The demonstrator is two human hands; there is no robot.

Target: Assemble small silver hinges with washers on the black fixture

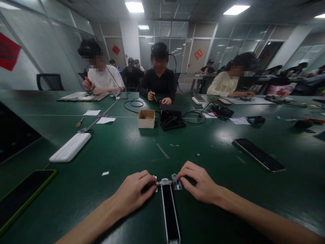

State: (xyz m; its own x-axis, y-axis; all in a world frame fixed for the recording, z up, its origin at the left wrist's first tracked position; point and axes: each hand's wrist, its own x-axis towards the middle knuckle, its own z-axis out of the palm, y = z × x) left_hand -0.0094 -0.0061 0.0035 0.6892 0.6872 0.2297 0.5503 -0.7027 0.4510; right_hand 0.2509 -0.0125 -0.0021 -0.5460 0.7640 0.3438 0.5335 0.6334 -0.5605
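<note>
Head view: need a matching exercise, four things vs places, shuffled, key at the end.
1. Left hand
2. Right hand
3. Box
4. Brush

A. Beside the black stand
B. At the bracket right of the bar
C. Near two white papers
D. At the bar's left side

Pairs: 1-D, 2-B, 3-A, 4-C

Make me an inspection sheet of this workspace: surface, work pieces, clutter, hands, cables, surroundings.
Surface: glossy green tabletop, small flecks.
Work pieces: long metal-edged bar, crosspiece at its far end, metal bracket at right.
Clutter: black phone, green-edged device, open cardboard box, brush, paper scrap.
Hands: left hand at crosspiece's left end, right hand at bracket; grips unclear.
Cables: black cables beyond the phone, tangled.
Surroundings: three people seated opposite, others behind.
</note>
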